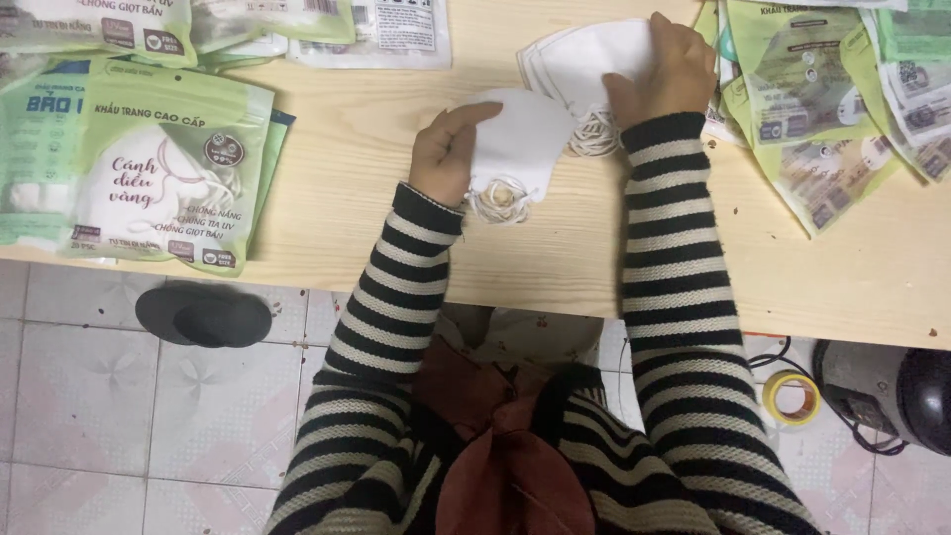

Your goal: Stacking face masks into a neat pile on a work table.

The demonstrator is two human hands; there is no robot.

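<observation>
Gripping a folded white mask [520,139] by its edge, the left hand [446,154] has thumb on top and fingers curled at the side, approx. centre of the wooden table [337,198]. Mask lies flat on the tabletop, its coiled ear loops [500,198] bunched at the 6 o'clock end. Right hand [674,69] presses palm-down w/ fingers spread on a small stack of white masks [584,59] at 1 o'clock from the held mask; can't tell if it pinches anything, looks more like resting flat. That stack's own loops [594,134] sit at its 6 o'clock edge, just beside the single mask, touching or nearly so. Both arms wear black-and-cream striped sleeves.

At 9 o'clock, well apart from the hands, lies a pile of filled green-and-white mask pouches [168,168], hanging slightly over the table edge. At 3 o'clock, a loose spread of flat green pouches [822,129]. More packets [376,30] at 12 o'clock. Under the table on the tiled floor: dark slippers [203,315] at 8 o'clock, a yellow tape roll [791,396] at 4 o'clock, a dark rounded appliance [892,391] beside it.
</observation>
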